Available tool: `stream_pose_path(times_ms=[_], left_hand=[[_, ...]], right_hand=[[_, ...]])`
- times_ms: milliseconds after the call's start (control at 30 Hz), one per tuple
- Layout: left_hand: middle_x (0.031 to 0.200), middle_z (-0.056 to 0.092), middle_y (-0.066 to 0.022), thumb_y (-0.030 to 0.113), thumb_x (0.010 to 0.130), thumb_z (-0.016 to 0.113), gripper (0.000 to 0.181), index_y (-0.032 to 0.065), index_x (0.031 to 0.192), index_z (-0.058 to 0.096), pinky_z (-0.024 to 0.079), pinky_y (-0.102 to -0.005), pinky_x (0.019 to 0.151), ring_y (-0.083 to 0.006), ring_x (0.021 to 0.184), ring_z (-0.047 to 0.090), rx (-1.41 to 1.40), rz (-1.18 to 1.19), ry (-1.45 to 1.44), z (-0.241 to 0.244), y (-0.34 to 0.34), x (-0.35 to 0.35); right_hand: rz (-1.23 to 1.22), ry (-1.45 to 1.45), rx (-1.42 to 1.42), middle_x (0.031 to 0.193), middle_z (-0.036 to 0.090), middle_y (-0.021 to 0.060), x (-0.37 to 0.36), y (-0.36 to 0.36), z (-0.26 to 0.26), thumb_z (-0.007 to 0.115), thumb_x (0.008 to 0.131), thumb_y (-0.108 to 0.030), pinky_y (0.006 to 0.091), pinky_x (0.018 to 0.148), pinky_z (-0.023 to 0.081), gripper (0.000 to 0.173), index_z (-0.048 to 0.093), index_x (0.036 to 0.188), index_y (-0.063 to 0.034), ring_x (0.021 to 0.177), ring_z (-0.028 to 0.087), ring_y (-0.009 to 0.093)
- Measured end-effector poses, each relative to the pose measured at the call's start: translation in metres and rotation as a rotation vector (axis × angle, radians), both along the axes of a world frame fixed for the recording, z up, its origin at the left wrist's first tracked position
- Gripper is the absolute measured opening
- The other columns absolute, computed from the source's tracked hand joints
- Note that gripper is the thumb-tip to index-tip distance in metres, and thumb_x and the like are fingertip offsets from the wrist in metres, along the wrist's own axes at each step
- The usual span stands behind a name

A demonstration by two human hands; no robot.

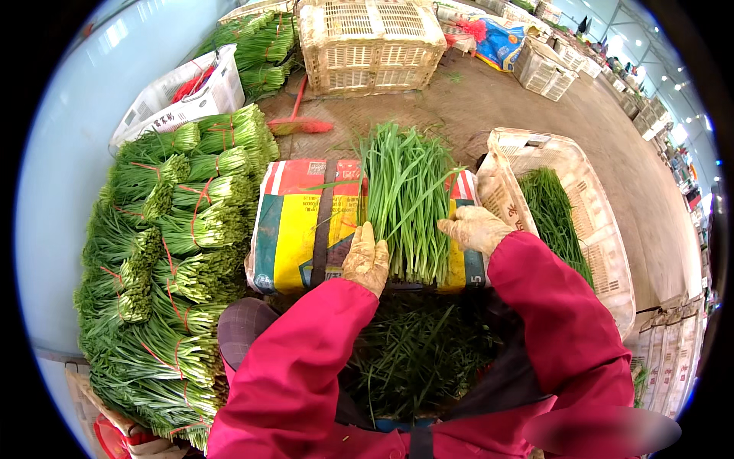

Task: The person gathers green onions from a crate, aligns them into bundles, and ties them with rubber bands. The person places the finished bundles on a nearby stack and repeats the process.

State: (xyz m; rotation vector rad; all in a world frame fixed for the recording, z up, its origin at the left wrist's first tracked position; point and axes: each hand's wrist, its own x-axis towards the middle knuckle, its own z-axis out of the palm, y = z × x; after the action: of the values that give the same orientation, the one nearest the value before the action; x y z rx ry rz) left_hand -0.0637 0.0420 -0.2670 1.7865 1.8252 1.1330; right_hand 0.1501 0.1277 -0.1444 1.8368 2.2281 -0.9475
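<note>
A loose bundle of green garlic chives [407,201] lies on a block wrapped in a red, yellow and green printed sack [287,241], leaves pointing away from me and cut ends toward me. Both my hands wear soiled, pale gloves. My left hand [367,258] is at the bundle's left edge, palm partly up, fingers extended. At its right edge is my right hand [473,228], thumb and fingers pointing at the stalks. Neither hand is closed around the bundle. A dark strap [324,229] runs across the sack on the left.
Tied chive bunches [195,229] are stacked at left. A plastic crate [608,264] with loose chives [553,218] stands at right. Beyond are a red broom [301,123], a large crate [373,51] and a white basket [218,92]. Loose leaves [418,350] lie below, between my knees.
</note>
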Motion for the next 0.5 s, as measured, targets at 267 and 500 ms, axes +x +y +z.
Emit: stream_pose_path(times_ms=[267, 500], left_hand=[[0.135, 0.043, -0.0271, 0.017, 0.092, 0.053, 0.053, -0.0033, 0.138, 0.036, 0.039, -0.0390, 0.102, -0.0369, 0.126, 0.044, -0.049, -0.084, -0.015, 0.007, -0.001, 0.018], [0.139, 0.039, -0.0238, 0.024, 0.088, 0.061, 0.057, 0.0014, 0.137, 0.041, 0.039, -0.0400, 0.101, -0.0366, 0.128, 0.041, -0.050, -0.010, -0.036, 0.041, -0.005, 0.008]], right_hand=[[-0.085, 0.002, -0.016, 0.120, 0.054, 0.0277, -0.015, -0.028, -0.031, 0.050, 0.089, -0.038, 0.0409, 0.096, 0.040, 0.051, 0.052, 0.114, 0.0056, 0.115, 0.051, 0.040], [0.017, -0.110, 0.378, 0.118, 0.057, 0.0240, 0.001, -0.028, -0.006, 0.051, 0.088, -0.041, 0.0423, 0.092, 0.043, 0.052, 0.054, 0.114, 0.0040, 0.111, 0.055, 0.036]])
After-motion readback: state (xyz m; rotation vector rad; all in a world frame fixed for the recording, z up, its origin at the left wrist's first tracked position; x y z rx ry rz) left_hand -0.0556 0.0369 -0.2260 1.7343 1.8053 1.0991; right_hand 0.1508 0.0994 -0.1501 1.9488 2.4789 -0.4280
